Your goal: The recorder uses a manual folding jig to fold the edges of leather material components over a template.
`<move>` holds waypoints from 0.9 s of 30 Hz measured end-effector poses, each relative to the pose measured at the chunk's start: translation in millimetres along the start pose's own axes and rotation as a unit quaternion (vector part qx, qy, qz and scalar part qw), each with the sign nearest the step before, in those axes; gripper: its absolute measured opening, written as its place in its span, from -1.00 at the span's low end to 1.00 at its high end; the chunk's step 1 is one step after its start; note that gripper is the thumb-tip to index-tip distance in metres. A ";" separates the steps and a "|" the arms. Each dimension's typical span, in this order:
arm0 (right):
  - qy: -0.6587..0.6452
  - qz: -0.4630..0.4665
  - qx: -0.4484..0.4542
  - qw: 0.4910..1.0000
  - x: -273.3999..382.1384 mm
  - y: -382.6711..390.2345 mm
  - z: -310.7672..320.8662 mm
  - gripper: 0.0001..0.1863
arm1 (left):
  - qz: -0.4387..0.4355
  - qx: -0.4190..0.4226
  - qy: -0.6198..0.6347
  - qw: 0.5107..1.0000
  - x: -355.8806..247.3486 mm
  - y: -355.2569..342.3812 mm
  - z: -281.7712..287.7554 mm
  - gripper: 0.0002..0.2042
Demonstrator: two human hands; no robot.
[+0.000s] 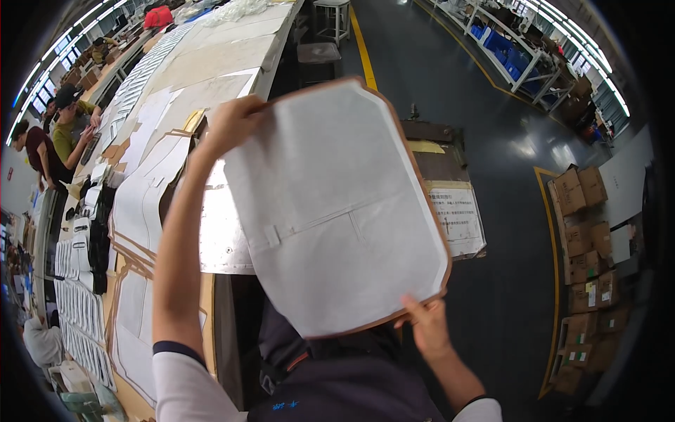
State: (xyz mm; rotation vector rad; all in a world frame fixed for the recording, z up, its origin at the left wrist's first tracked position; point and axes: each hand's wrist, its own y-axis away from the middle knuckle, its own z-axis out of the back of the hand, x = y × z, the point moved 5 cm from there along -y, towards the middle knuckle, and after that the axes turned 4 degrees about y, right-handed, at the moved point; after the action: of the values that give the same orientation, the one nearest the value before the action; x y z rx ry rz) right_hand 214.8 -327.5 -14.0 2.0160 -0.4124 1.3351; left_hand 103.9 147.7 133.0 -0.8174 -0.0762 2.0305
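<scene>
I hold up a large white flat panel [344, 204] with brown edging and rounded corners, tilted in front of me. Its face has faint lines and a small pale tab. My left hand [238, 125] is closed on the panel's upper left edge. At the lower right corner, my right hand [427, 325] pinches the rim between thumb and fingers. Behind the panel is a shiny metal plate [223, 239], partly hidden. Similar white panels with brown edges [151, 190] lie in piles on the table to the left of my left forearm.
A long worktable [232, 42] runs away from me, with small white pieces [74, 309] in rows at left. Two people [67, 130] stand across it. A machine [432, 141] bears a printed sheet [455, 218]. Stacked cartons [583, 260] and a shelf [506, 53] line the right.
</scene>
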 end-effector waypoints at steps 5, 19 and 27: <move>0.110 -0.234 0.268 0.928 -56.5 56.2 -14.8 -0.74 | -0.096 -0.053 -0.097 0.989 -14.2 26.4 -120.2 -0.45; 0.667 0.476 0.063 0.570 74.7 -234.0 -132.7 -0.42 | -0.058 0.074 -0.164 0.982 -9.1 98.9 -132.2 -0.46; 0.641 0.511 0.117 0.560 75.6 -266.6 -154.0 -0.46 | -0.017 -0.011 -0.230 0.973 -2.8 82.6 -122.9 -0.52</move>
State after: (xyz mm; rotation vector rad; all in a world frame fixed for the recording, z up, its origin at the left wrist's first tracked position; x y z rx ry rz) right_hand 298.9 -22.0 -4.0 0.2092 -0.6792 3.1873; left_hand 114.9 66.7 9.6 -0.3404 -0.3707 2.1528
